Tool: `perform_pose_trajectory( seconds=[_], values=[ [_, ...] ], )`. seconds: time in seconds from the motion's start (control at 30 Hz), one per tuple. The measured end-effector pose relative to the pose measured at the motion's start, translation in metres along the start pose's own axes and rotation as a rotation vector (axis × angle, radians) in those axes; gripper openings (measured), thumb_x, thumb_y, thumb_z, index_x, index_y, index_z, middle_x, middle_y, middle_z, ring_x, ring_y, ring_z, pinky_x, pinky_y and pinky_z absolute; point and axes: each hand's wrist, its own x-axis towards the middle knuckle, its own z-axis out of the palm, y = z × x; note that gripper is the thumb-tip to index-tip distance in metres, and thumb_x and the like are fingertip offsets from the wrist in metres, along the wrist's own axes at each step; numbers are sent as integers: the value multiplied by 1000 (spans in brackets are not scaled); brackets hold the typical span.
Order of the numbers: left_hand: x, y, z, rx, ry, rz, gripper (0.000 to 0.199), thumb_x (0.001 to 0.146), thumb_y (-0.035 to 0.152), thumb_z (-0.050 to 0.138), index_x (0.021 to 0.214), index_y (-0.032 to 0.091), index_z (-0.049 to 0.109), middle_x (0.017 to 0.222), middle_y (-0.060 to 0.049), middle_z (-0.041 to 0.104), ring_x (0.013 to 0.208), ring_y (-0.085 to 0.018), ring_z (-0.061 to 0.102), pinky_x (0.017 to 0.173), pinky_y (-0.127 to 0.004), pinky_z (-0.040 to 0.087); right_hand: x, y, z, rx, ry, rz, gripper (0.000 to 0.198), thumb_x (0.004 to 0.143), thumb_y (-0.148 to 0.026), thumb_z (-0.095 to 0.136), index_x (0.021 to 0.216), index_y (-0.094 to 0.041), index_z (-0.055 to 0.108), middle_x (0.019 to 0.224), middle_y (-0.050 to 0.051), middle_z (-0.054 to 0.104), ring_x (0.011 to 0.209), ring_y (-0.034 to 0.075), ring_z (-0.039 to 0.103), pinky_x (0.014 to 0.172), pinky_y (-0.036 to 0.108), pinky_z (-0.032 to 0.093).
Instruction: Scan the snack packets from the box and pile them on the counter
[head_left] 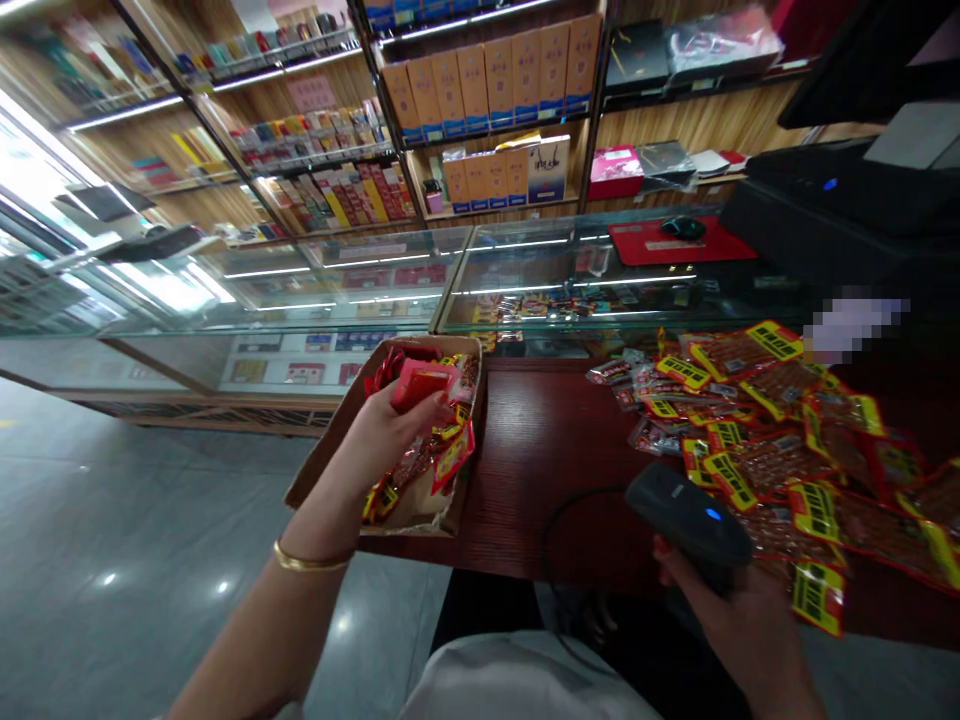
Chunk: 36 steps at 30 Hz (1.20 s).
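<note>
My left hand (394, 425), below a gold bracelet, pinches a small red snack packet (424, 383) over an open cardboard box (322, 455). Inside that box lie several red and yellow snack packets (454, 455). Wrapped round the grip of a dark barcode scanner (686, 510) is my right hand (757, 620); a blue light glows on the scanner's top and its black cable loops to the left. Beyond the scanner, a pile of red and yellow snack packets (772, 460) spreads over the dark red wooden table (517, 440).
Glass display counters (330, 270) run behind the table. A red mouse pad (637, 243) with a black mouse (682, 229) rests on the glass, left of a dark machine (810, 215). Shelves at the back hold several tan boxes (499, 75). Smaller silvery packets (641, 385) edge the pile.
</note>
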Motion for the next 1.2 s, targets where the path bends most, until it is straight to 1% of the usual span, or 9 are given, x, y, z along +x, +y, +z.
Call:
perform_pose_trajectory(
  seconds=[0.13, 0.23, 0.37, 0.47, 0.57, 0.67, 0.73, 0.9, 1.2],
  values=[
    [-32, 9, 48, -644, -180, -221, 51, 84, 42, 62, 127, 15, 64, 116, -16, 77, 87, -29, 76, 72, -39, 61, 2, -4, -1, 46, -42, 23, 30, 81, -52, 76, 72, -23, 79, 70, 7, 81, 65, 26, 78, 60, 30, 61],
    [-46, 3, 90, -876, -342, -292, 47, 81, 32, 64, 126, 18, 65, 125, -14, 74, 95, -31, 77, 75, -41, 63, 2, -8, -4, 52, -19, 44, 31, 80, -52, 75, 69, -23, 77, 66, 6, 79, 61, 25, 76, 58, 31, 61],
    [-42, -25, 146, -869, -264, -283, 40, 81, 29, 73, 119, 19, 68, 114, -9, 76, 95, -25, 75, 85, -40, 61, 1, -11, -9, 35, -9, 96, 33, 78, -54, 76, 71, -22, 78, 66, 6, 79, 58, 25, 74, 55, 31, 59],
    [-32, -54, 172, -682, -130, -102, 38, 77, 15, 68, 114, 21, 72, 111, -6, 77, 102, -24, 73, 99, -44, 57, -1, -8, -10, 55, -18, 119, 34, 78, -55, 77, 77, -21, 80, 67, 6, 79, 59, 25, 75, 55, 30, 59],
    [-28, -76, 178, -407, -33, 139, 34, 75, 7, 58, 97, 23, 79, 131, -7, 72, 130, -28, 62, 119, -51, 41, -3, -3, -10, 75, -9, 122, 34, 78, -54, 78, 78, -21, 80, 67, 6, 79, 60, 24, 75, 58, 30, 59],
    [-30, -88, 177, -216, 73, 248, 33, 79, 8, 56, 88, 26, 83, 161, -2, 49, 156, -29, 35, 129, -52, 25, -4, 0, -9, 98, -15, 119, 33, 79, -54, 78, 78, -21, 80, 71, 7, 80, 62, 24, 76, 60, 30, 60],
    [-30, -93, 178, -213, 93, 235, 35, 81, 9, 56, 91, 27, 84, 159, -3, 51, 154, -29, 38, 127, -50, 30, -4, 0, -8, 107, -34, 117, 32, 81, -53, 77, 78, -21, 79, 71, 7, 81, 63, 24, 76, 59, 30, 60],
    [-29, -105, 184, -338, -6, 123, 37, 82, 14, 55, 102, 27, 83, 114, -7, 75, 109, -26, 70, 104, -44, 54, -3, -6, -7, 67, -44, 81, 34, 84, -54, 74, 76, -22, 78, 69, 7, 79, 63, 24, 75, 60, 30, 59],
    [-24, -110, 185, -457, 90, 58, 52, 84, 20, 62, 136, 25, 64, 142, -9, 64, 130, -26, 61, 114, -42, 46, 4, -11, -8, -146, -116, 14, 35, 82, -58, 69, 80, -24, 78, 72, 8, 81, 72, 31, 79, 73, 38, 62]
  ],
)
